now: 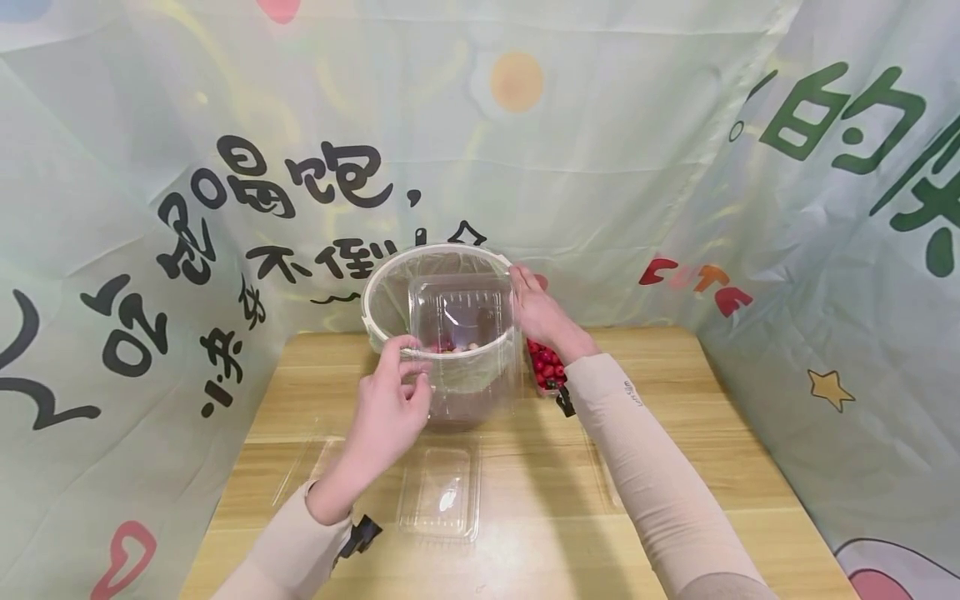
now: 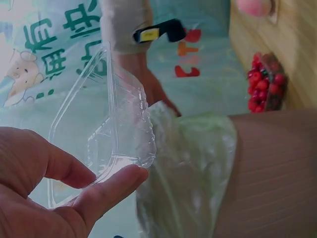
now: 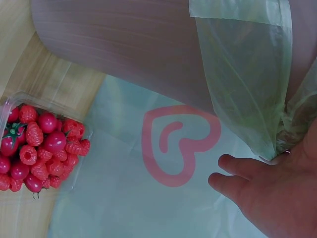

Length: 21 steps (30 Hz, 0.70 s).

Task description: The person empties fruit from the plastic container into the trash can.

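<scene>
My left hand (image 1: 393,408) pinches the lower left edge of a clear plastic box (image 2: 111,119) between thumb and fingers, and the box shows no contents. It is tilted up over the near rim of a round bin (image 1: 375,333) with a white rim and a pale green bag (image 2: 198,158) as liner. Small pieces of food (image 1: 453,346) show inside the bin through the clear plastic. My right hand (image 1: 543,312) is at the bin's right rim, by the bunched bag, two fingers stretched out straight. Its thumb is hidden in the right wrist view.
A clear punnet of raspberries and small red fruit (image 3: 39,148) stands right of the bin. A clear plastic tray (image 1: 441,492) lies on the wooden table (image 1: 525,550) in front. A pink round thing (image 2: 255,6) shows at the left wrist view's top. Printed curtains (image 1: 600,167) enclose the table.
</scene>
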### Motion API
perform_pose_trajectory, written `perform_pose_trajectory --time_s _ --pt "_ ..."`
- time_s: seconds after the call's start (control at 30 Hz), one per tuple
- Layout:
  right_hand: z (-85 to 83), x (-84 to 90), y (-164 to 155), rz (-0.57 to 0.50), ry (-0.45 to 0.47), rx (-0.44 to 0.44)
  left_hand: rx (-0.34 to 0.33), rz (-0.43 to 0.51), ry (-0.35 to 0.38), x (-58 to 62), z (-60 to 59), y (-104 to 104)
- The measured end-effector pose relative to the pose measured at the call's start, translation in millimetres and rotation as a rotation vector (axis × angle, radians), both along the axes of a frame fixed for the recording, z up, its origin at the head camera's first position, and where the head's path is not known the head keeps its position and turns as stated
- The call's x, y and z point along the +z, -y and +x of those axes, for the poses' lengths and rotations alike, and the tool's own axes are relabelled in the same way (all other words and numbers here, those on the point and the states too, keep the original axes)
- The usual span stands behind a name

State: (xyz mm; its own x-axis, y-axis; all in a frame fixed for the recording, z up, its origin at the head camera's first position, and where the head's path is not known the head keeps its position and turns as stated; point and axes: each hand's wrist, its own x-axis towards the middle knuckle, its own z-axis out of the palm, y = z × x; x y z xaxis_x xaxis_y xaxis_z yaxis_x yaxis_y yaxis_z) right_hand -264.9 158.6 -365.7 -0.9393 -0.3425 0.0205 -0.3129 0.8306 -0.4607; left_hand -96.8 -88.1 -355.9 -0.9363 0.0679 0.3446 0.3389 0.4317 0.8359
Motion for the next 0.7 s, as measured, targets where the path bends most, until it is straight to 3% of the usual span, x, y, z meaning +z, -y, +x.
perform_pose_trajectory --time_s 0.27,0.7 --pt "0.3 -0.3 -1.4 -0.025 0.011 -0.003 0.013 -0.015 0.009 -17.1 7.0 -4.4" --pt "-0.2 -1.9 1.4 -0.046 0.028 -0.036 -0.032 -0.056 0.023 -45.2 29.3 -12.2"
